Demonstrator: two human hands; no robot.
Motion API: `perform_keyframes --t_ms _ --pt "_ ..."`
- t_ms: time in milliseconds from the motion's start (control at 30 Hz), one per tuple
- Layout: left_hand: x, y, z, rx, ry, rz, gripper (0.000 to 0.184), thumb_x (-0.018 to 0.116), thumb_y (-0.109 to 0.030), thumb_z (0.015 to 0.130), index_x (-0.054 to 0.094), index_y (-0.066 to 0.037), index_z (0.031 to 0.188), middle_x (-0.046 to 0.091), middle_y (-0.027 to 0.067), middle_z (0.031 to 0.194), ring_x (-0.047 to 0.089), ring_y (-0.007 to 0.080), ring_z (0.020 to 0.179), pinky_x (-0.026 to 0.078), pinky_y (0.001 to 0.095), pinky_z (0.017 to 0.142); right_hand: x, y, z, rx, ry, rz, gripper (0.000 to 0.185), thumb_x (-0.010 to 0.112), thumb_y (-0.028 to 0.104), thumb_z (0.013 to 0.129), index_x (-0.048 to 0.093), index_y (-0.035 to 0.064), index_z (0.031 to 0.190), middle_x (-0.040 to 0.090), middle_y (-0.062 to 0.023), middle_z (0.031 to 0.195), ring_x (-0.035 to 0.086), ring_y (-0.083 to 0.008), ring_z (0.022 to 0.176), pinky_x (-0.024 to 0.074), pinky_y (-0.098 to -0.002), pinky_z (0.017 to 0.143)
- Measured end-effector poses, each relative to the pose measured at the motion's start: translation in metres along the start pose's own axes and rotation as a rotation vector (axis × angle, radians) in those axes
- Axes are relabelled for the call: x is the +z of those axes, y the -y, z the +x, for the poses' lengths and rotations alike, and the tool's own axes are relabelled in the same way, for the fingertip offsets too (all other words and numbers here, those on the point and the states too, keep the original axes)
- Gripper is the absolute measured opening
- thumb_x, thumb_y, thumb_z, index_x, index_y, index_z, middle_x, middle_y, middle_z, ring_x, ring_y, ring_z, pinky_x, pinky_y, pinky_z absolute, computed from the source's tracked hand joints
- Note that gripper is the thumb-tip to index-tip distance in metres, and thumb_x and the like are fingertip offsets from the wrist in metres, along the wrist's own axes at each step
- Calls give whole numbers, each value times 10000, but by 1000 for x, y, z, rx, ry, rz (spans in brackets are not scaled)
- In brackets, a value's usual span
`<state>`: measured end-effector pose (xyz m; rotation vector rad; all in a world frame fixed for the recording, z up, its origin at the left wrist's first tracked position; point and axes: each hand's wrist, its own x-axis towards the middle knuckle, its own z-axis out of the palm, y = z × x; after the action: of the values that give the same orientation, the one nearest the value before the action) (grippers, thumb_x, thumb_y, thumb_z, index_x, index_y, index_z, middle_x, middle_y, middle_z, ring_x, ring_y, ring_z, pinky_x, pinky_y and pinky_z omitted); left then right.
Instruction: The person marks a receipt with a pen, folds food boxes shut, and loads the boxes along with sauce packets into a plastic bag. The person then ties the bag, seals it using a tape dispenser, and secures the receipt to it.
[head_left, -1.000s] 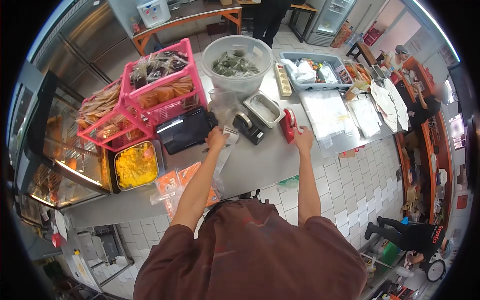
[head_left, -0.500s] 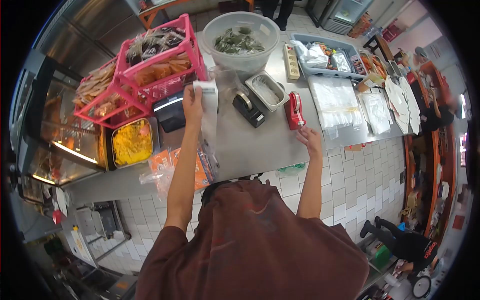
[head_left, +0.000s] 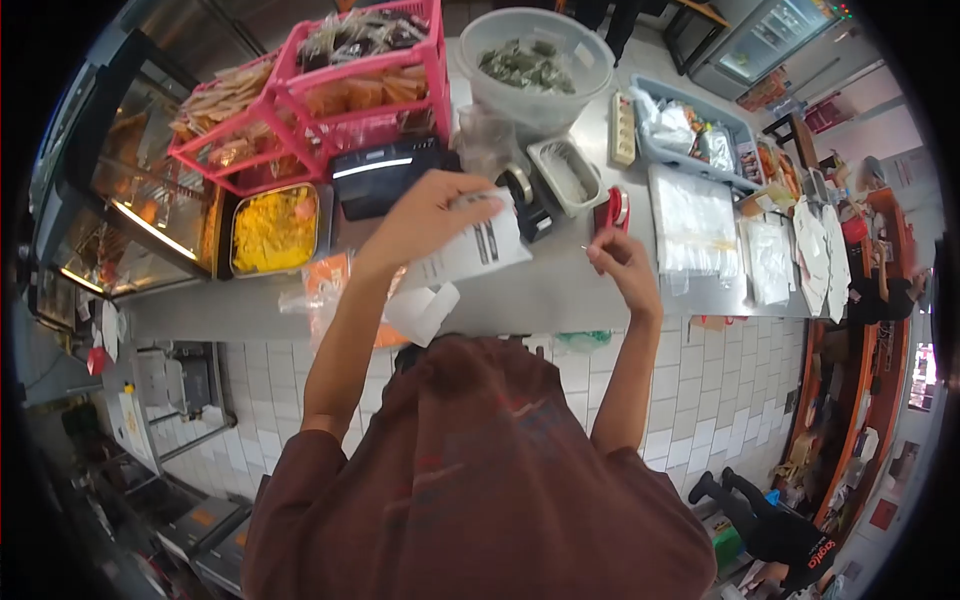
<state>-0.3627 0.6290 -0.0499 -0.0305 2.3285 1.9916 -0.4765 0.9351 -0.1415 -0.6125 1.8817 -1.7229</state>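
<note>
My left hand (head_left: 428, 222) is closed on a long white paper receipt (head_left: 482, 248) with dark print, whose lower end curls toward the table's front edge. My right hand (head_left: 626, 268) pinches a small pale bit of tape (head_left: 586, 247) between thumb and fingertips. Just beyond that hand stands a red tape dispenser (head_left: 614, 205), partly hidden by the fingers. A black tape dispenser (head_left: 533, 212) sits beyond the receipt, which covers part of it. Next to it lies a small metal tray (head_left: 566, 172).
Pink baskets (head_left: 440, 85) of packed food, a dark printer-like box (head_left: 385, 180) and a tray of yellow food (head_left: 272, 232) stand left. A clear tub (head_left: 597, 75) stands at the back. Plastic bags (head_left: 695, 225) and a blue-grey bin (head_left: 742, 178) are right. Orange packaging (head_left: 325, 280) lies near my left forearm.
My left hand has brought the receipt right and toward me, turning its print upward. My right hand has pulled the bit of tape off the red dispenser. The camera view has shifted.
</note>
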Motion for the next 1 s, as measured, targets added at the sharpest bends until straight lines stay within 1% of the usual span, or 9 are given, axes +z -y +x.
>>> perform_keyframes --t_ms 133,233,333,467,600,667,767,867,1000 --pt "35 34 -28 6 -26 133 271 644 -238 975 699 17 1048 682 83 775 562 114 682 487 311 680 50 71 15 -303 457 13 270 787 230 857 633 12 818 598 -13 707 527 -105 646 432 -274 614" --pt "43 29 -60 -83 -44 171 312 674 -290 952 708 6 1045 700 125 808 636 148 747 501 329 726 89 82 16 -55 425 -499 284 802 241 836 655 -1 807 618 -42 676 545 -123 631 449 -298 617" --pt "47 49 -101 -190 -38 213 409 757 -327 858 695 -13 1111 722 144 860 691 202 820 512 352 756 107 42 6 71 574 -335 289 811 252 823 681 -6 798 655 -60 672 567 -144 622 462 -320 614" --pt "25 89 -166 -451 191 280 524 798 -344 791 667 -8 1171 725 173 939 694 263 874 513 369 794 138 -17 -16 285 680 -255 253 803 241 821 710 5 820 685 -79 706 598 -173 627 481 -327 637" --pt "-36 136 -254 -721 150 166 407 795 -276 817 686 29 1065 735 132 953 678 196 904 509 344 802 146 -77 -31 369 527 -429 237 796 234 812 717 13 849 690 -114 749 637 -219 696 502 -356 685" --pt "-64 149 -285 -709 -57 173 321 790 -255 831 712 19 980 724 71 901 642 143 864 504 315 791 154 -79 -27 374 488 -551 219 767 231 830 718 23 876 703 -137 790 664 -270 746 506 -389 708" --pt "-120 177 -303 -696 -152 123 300 780 -257 848 722 12 967 701 41 822 614 105 795 493 301 741 169 -104 -24 307 362 -648 192 730 224 860 722 37 904 713 -145 828 673 -316 768 510 -408 723" --pt "-162 203 -294 -655 -210 206 272 755 -252 881 712 5 957 673 -4 811 571 78 763 479 280 724 198 -98 -13 254 178 -626 181 724 222 866 724 46 907 718 -142 835 680 -323 781 511 -414 729" --pt "-186 256 -278 -458 -199 43 261 729 -272 917 682 -16 936 657 -12 849 550 77 801 465 269 750 246 -126 -5 234 22 -685 174 715 212 870 721 50 933 731 -125 859 691 -319 781 522 -413 735"
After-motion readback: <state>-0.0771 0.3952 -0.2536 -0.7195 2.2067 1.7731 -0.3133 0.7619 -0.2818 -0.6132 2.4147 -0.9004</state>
